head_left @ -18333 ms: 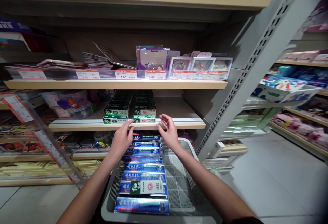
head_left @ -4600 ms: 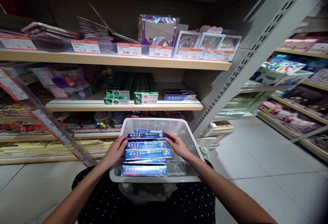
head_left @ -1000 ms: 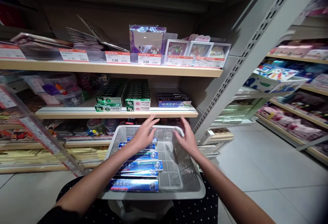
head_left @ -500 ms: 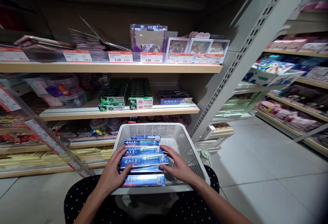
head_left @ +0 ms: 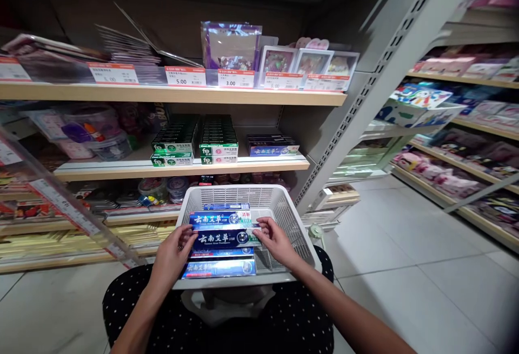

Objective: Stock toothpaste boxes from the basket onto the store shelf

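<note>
Head view: grasping boxed toothpaste (head_left: 223,239) between left hand (head_left: 171,254) and right hand (head_left: 278,243), with some packs (head_left: 272,151) shelved, boxes (head_left: 219,269) left in basket (head_left: 287,220).

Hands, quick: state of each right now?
Left hand: closed on the left end of a dark-blue toothpaste box.
Right hand: closed on the same box's right end.

Blue box (head_left: 221,239) reads "云南艾草" — green box (head_left: 221,149) "fe" — tag (head_left: 185,76) 5.00.
</note>
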Demonstrator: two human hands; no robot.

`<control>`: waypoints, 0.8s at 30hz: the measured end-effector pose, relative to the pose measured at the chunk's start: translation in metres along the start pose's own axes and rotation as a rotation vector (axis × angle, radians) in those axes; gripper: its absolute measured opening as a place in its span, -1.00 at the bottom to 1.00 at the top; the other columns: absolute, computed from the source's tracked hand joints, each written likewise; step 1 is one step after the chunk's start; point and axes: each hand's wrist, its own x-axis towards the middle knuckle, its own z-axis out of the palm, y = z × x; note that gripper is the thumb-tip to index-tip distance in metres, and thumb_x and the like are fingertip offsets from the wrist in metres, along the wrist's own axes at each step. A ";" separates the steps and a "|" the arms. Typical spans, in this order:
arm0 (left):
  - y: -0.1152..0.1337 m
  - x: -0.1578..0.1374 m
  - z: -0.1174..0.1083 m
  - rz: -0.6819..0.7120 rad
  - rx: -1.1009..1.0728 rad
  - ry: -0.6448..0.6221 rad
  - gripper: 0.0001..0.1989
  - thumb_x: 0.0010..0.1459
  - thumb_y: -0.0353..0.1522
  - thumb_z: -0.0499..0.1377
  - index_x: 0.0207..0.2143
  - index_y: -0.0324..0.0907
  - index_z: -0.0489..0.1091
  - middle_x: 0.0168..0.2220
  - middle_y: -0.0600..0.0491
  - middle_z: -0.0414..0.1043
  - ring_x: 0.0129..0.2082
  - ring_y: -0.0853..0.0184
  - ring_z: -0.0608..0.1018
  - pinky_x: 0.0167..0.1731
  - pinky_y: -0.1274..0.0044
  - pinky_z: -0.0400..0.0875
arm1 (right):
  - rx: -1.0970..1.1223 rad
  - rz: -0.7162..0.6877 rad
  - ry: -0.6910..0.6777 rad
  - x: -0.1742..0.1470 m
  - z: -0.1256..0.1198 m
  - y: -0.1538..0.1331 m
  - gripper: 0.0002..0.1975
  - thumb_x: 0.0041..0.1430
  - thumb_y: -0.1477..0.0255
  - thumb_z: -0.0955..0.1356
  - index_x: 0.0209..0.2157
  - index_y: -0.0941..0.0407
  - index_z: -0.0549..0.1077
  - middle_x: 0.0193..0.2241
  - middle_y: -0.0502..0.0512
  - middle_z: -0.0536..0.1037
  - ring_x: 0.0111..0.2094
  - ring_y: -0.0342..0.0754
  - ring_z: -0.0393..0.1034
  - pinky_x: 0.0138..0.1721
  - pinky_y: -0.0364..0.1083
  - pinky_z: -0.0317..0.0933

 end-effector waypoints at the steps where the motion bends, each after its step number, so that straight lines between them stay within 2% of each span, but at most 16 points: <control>1: 0.001 0.000 0.000 0.028 0.029 -0.037 -0.61 0.17 -0.08 0.10 -0.03 -0.07 0.38 -0.19 0.03 0.53 -0.24 0.20 0.57 -0.17 0.39 0.47 | 0.020 0.010 -0.003 0.000 0.000 0.001 -0.62 0.14 0.13 0.37 -0.11 0.07 0.36 -0.33 0.02 0.40 -0.29 -0.06 0.36 -0.23 -0.08 0.31; 4: 0.004 0.002 -0.002 0.074 0.096 -0.110 -0.58 0.15 -0.08 0.11 0.01 -0.04 0.39 -0.07 0.01 0.52 -0.18 0.18 0.57 -0.13 0.38 0.45 | 0.086 0.037 -0.013 0.002 -0.001 0.004 -0.60 0.12 0.12 0.39 -0.11 0.07 0.35 -0.31 0.03 0.40 -0.25 -0.06 0.36 -0.18 -0.08 0.31; 7: 0.003 0.003 -0.003 0.053 0.107 -0.165 -0.53 0.16 -0.07 0.09 0.06 -0.06 0.34 0.01 -0.01 0.48 -0.21 0.19 0.58 -0.17 0.40 0.46 | 0.132 0.068 -0.006 0.003 -0.001 0.005 -0.58 0.08 0.12 0.41 -0.11 0.07 0.36 -0.32 0.03 0.41 -0.24 -0.05 0.38 -0.17 -0.07 0.31; 10: 0.002 0.003 -0.004 0.022 0.135 -0.201 -0.52 0.17 -0.07 0.07 0.08 -0.06 0.29 -0.05 -0.03 0.50 -0.27 0.19 0.58 -0.23 0.39 0.46 | 0.143 0.110 0.002 0.003 -0.001 0.005 -0.57 0.04 0.10 0.43 -0.16 0.09 0.40 -0.33 0.05 0.45 -0.25 -0.04 0.40 -0.18 -0.06 0.32; 13: 0.003 0.002 -0.005 0.032 0.138 -0.213 -0.55 0.19 -0.10 0.04 0.08 -0.08 0.27 -0.14 -0.04 0.52 -0.19 0.15 0.56 -0.17 0.36 0.42 | 0.156 0.132 -0.007 0.004 -0.001 0.003 -0.57 0.01 0.08 0.44 -0.21 0.12 0.44 -0.31 0.08 0.49 -0.25 -0.03 0.41 -0.20 -0.08 0.31; 17: 0.006 0.000 -0.008 0.045 0.118 -0.227 -0.58 0.23 -0.13 -0.01 0.07 -0.08 0.26 -0.14 -0.04 0.50 -0.13 0.14 0.55 -0.12 0.34 0.39 | 0.148 0.149 -0.020 0.004 -0.002 0.000 -0.54 0.01 0.05 0.43 -0.26 0.16 0.46 -0.35 0.07 0.50 -0.33 -0.07 0.38 -0.31 -0.11 0.27; 21: 0.004 0.000 -0.007 0.022 0.057 -0.227 -0.60 0.21 -0.12 0.02 0.04 -0.08 0.28 -0.14 -0.03 0.50 -0.17 0.17 0.55 -0.16 0.34 0.42 | 0.161 0.131 -0.041 0.002 0.000 -0.003 -0.55 0.01 0.05 0.42 -0.28 0.16 0.48 -0.36 0.06 0.50 -0.37 -0.10 0.36 -0.33 -0.11 0.25; 24: -0.001 0.002 0.001 -0.022 -0.136 -0.198 -0.60 0.12 -0.11 0.12 -0.07 -0.12 0.32 -0.12 -0.04 0.50 -0.15 0.19 0.56 -0.16 0.35 0.45 | 0.181 0.115 -0.028 -0.001 0.000 -0.003 -0.55 -0.01 0.05 0.44 -0.27 0.15 0.49 -0.33 0.07 0.52 -0.32 -0.06 0.39 -0.28 -0.08 0.28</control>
